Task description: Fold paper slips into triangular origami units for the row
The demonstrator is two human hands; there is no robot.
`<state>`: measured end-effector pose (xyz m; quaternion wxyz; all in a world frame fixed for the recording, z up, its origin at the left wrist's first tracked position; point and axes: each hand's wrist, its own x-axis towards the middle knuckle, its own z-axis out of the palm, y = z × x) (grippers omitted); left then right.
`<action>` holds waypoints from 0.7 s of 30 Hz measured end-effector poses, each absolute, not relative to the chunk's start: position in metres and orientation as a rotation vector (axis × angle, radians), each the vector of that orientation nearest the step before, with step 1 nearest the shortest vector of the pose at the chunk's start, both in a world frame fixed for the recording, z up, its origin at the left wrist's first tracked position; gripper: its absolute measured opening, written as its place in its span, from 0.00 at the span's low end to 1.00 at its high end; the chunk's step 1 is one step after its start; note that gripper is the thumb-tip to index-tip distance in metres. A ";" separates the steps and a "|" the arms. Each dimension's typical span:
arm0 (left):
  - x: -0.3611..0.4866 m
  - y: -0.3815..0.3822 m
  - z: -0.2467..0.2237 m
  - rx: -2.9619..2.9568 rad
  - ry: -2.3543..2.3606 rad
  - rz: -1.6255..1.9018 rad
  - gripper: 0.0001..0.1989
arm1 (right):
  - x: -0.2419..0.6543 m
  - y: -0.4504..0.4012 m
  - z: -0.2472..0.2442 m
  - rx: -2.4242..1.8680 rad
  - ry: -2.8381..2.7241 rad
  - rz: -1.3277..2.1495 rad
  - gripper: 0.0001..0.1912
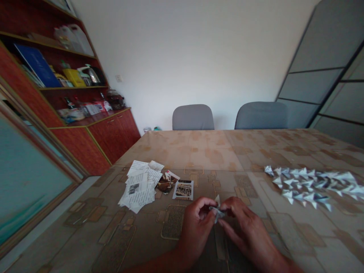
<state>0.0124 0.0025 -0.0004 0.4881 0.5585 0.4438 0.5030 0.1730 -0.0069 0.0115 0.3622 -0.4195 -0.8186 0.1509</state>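
Observation:
A small piece of folded printed paper (218, 213) is between my two hands, above the near part of the table. My left hand (198, 223) pinches it between thumb and fingers. From the other side, my right hand (245, 223) has its fingertips on the paper, its thumb held lower. One pointed tip of the paper sticks up between the hands. Just beyond my left hand lies a square of paper with a picture (183, 189), with a brown picture piece (167, 182) next to it.
A loose pile of printed paper pieces (140, 185) lies on the table (199, 148) to the left. Several rows of pointed folded paper pieces (307, 184) stand to the right. Two grey chairs (193, 117) are at the far edge. A red shelf cabinet (110, 132) stands at the left.

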 end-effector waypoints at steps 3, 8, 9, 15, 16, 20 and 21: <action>0.013 0.001 -0.001 1.340 1.070 1.231 0.06 | 0.173 -0.006 0.008 -1.119 -2.073 0.445 0.08; 0.015 -0.001 -0.004 1.349 1.070 1.187 0.04 | 0.171 -0.006 0.006 -1.169 -2.029 0.458 0.05; 0.016 -0.001 -0.004 1.352 1.066 1.175 0.03 | 0.171 -0.006 0.006 -1.191 -2.024 0.455 0.05; 0.017 -0.001 -0.007 1.338 1.031 1.184 0.09 | 0.173 -0.005 0.005 -1.191 -2.087 0.361 0.05; 0.017 0.000 -0.007 1.328 1.024 1.184 0.10 | 0.173 -0.005 0.005 -1.179 -2.108 0.324 0.05; 0.019 0.001 -0.010 1.279 1.016 1.185 0.11 | 0.172 -0.006 0.008 -1.117 -2.165 0.102 0.07; 0.020 0.001 -0.010 1.272 1.018 1.185 0.12 | 0.172 -0.006 0.008 -1.101 -2.166 0.050 0.08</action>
